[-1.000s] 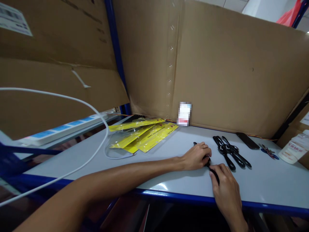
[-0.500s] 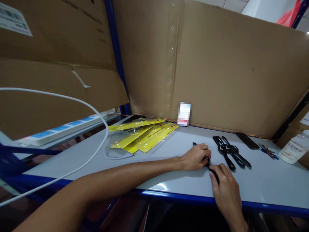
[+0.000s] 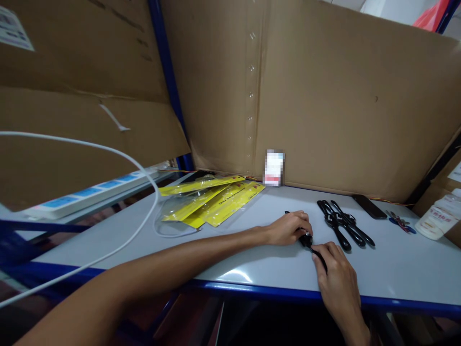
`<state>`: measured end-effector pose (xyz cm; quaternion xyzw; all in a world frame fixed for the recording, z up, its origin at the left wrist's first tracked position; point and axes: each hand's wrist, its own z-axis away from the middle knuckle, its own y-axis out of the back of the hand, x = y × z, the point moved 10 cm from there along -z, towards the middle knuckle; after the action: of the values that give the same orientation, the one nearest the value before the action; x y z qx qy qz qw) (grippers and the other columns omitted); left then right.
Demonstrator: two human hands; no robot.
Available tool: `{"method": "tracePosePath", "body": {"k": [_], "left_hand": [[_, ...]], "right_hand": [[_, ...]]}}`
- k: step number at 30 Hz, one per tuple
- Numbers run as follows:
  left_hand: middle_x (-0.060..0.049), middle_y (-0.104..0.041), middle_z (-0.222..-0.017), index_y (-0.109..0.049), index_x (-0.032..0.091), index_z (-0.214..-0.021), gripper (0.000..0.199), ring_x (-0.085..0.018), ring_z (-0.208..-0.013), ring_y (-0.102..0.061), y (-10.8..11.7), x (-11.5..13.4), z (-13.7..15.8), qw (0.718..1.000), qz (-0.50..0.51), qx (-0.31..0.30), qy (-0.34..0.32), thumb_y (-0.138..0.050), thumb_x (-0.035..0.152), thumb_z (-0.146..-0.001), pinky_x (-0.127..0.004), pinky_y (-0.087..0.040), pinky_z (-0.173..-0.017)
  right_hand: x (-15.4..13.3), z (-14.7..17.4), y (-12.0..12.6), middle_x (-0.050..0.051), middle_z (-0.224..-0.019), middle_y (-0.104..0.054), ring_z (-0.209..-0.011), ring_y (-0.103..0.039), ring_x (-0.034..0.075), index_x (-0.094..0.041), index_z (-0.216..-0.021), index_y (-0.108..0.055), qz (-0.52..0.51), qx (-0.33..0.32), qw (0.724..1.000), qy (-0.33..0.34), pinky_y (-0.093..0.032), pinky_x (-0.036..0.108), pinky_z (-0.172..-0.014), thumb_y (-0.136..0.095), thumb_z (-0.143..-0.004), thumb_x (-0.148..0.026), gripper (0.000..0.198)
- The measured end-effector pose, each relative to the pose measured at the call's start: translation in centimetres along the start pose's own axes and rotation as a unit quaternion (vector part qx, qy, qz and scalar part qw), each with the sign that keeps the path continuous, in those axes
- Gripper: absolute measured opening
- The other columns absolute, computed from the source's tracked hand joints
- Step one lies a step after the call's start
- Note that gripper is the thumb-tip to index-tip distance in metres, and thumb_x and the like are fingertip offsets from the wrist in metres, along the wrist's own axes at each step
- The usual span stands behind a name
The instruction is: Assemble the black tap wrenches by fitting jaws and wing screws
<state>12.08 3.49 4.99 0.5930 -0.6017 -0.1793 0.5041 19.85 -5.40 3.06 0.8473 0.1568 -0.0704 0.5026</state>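
Both hands hold one black hand tool [image 3: 306, 240] low over the grey tabletop; its exact kind is unclear. My left hand [image 3: 289, 228] is closed round its far part, and a dark tip shows beyond the fingers. My right hand [image 3: 337, 268] grips the rounded black handle at the near end, fingers wrapped over it. A dark, partly shiny middle section shows between the hands. Just right of my hands, several similar black tools [image 3: 346, 226] lie side by side on the table.
Yellow cards in clear packaging [image 3: 230, 204] lie left of my hands. A small pixelated upright item [image 3: 273, 168] leans against the cardboard wall [image 3: 342, 110]. To the right are a dark phone-like slab [image 3: 370, 206], keys [image 3: 400, 222] and a white bottle [image 3: 436, 218]. A white cable [image 3: 142, 168] loops at left.
My left hand has shifted slightly left and away along the tool, exposing more of its middle section. My right hand stays on the handle. The view has shifted slightly.
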Motion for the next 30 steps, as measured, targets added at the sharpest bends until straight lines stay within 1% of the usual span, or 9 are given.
{"method": "tracePosePath", "body": {"k": [11,14,17,20,22,25,27,28,30], "left_hand": [[-0.006,-0.063,-0.087,-0.075,0.017,-0.088,0.028,-0.018,-0.09,-0.059,-0.2,-0.1,-0.1,1.0,0.022,0.018,0.004,-0.049,0.004,-0.089,-0.03,-0.048,-0.085],[-0.008,-0.064,-0.095,-0.074,0.017,-0.096,0.028,-0.02,-0.096,-0.057,0.6,0.3,0.2,0.998,0.001,0.061,-0.005,-0.05,0.006,-0.089,-0.034,-0.048,-0.09],[-0.01,-0.062,-0.103,-0.069,0.018,-0.112,0.031,-0.022,-0.1,-0.055,1.8,0.7,0.7,0.992,-0.029,0.12,-0.004,-0.048,0.008,-0.09,-0.038,-0.049,-0.09],[-0.011,-0.061,-0.103,-0.066,0.016,-0.116,0.032,-0.023,-0.098,-0.054,1.4,1.9,0.8,0.992,-0.055,0.108,-0.039,-0.045,0.01,-0.093,-0.039,-0.05,-0.087],[-0.013,-0.061,-0.108,-0.064,0.016,-0.121,0.033,-0.024,-0.101,-0.055,0.9,2.3,0.8,0.992,-0.077,0.088,-0.05,-0.045,0.012,-0.094,-0.041,-0.05,-0.09],[-0.014,-0.06,-0.122,-0.058,0.018,-0.132,0.037,-0.027,-0.113,-0.054,0.0,2.3,0.6,0.992,-0.103,0.06,-0.045,-0.05,0.019,-0.096,-0.045,-0.049,-0.098],[-0.015,-0.059,-0.127,-0.058,0.019,-0.133,0.037,-0.029,-0.118,-0.054,-0.7,2.1,0.5,0.992,-0.113,0.036,-0.043,-0.053,0.025,-0.097,-0.047,-0.047,-0.101],[-0.015,-0.059,-0.129,-0.06,0.019,-0.131,0.035,-0.029,-0.12,-0.055,-1.1,1.9,0.4,0.992,-0.115,0.023,-0.041,-0.054,0.028,-0.097,-0.047,-0.047,-0.103],[-0.015,-0.059,-0.131,-0.064,0.019,-0.125,0.031,-0.029,-0.123,-0.055,-1.5,1.7,0.4,0.992,-0.119,0.006,-0.037,-0.053,0.031,-0.099,-0.046,-0.046,-0.105]], "right_hand": [[-0.5,0.1,0.2,0.005,-0.1,-0.065,-0.09,-0.065,0.021,-0.025,-0.109,-0.069,-0.004,-0.005,1.0,-0.004,-0.046,0.032,-0.077,-0.047,-0.099,-0.025,0.024],[-0.5,0.5,0.3,0.005,-0.1,-0.066,-0.08,-0.067,0.02,-0.025,-0.109,-0.069,0.04,-0.005,0.999,-0.027,-0.045,0.03,-0.071,-0.05,-0.098,-0.025,0.022],[-0.5,0.2,0.1,0.005,-0.102,-0.066,-0.074,-0.067,0.018,-0.025,-0.11,-0.07,0.09,-0.018,0.994,-0.057,-0.043,0.029,-0.065,-0.05,-0.098,-0.024,0.023],[-0.3,-1.0,0.1,0.007,-0.102,-0.066,-0.075,-0.067,0.019,-0.023,-0.115,-0.069,0.113,-0.037,0.99,-0.073,-0.044,0.029,-0.064,-0.049,-0.098,-0.022,0.026],[0.2,-2.0,0.7,0.008,-0.104,-0.066,-0.082,-0.067,0.021,-0.022,-0.121,-0.067,0.103,-0.031,0.992,-0.065,-0.047,0.03,-0.069,-0.047,-0.098,-0.023,0.03],[2.3,-3.0,3.3,0.011,-0.111,-0.066,-0.104,-0.062,0.024,-0.02,-0.127,-0.065,0.055,0.043,0.997,-0.037,-0.048,0.036,-0.089,-0.042,-0.101,-0.033,0.037],[5.5,-2.9,5.2,0.013,-0.114,-0.066,-0.111,-0.058,0.028,-0.019,-0.124,-0.066,0.067,0.108,0.99,-0.069,-0.045,0.042,-0.095,-0.04,-0.1,-0.039,0.04],[7.1,-2.9,5.5,0.014,-0.118,-0.065,-0.114,-0.056,0.029,-0.019,-0.128,-0.064,0.083,0.115,0.987,-0.082,-0.045,0.044,-0.097,-0.04,-0.1,-0.041,0.043],[10.1,-3.0,4.7,0.018,-0.133,-0.058,-0.121,-0.053,0.032,-0.016,-0.142,-0.053,0.128,0.078,0.983,-0.102,-0.045,0.047,-0.097,-0.039,-0.099,-0.042,0.052]]}}
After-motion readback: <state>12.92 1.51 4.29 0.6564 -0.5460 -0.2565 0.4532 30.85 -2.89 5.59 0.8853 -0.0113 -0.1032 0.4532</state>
